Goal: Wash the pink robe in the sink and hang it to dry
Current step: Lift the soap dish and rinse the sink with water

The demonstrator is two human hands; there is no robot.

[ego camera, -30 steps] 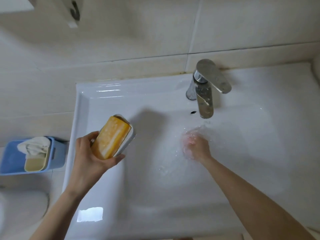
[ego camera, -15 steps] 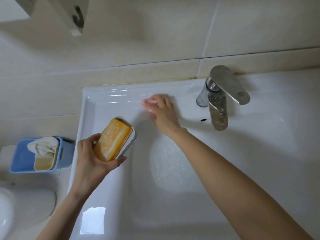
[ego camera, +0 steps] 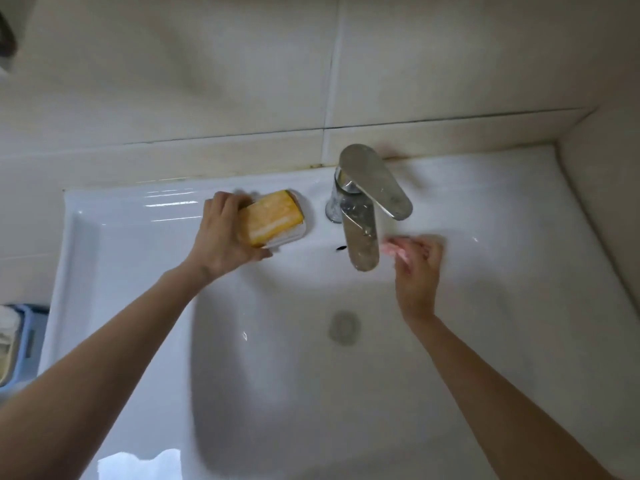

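Over white sink (ego camera: pixel 519 209), left hand (ego camera: pixel 221 237) grips soap dish (ego camera: pixel 293 236), right hand (ego camera: pixel 417 268) beside faucet (ego camera: pixel 360 237).

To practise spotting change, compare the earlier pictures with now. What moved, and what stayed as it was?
The left hand carried the soap dish with its soap from the left side of the sink to the back ledge beside the tap. The right hand went from the basin, along the back ledge, to the right of the tap. The water stopped. Unchanged: the left hand grips the dish and the right holds something pink.
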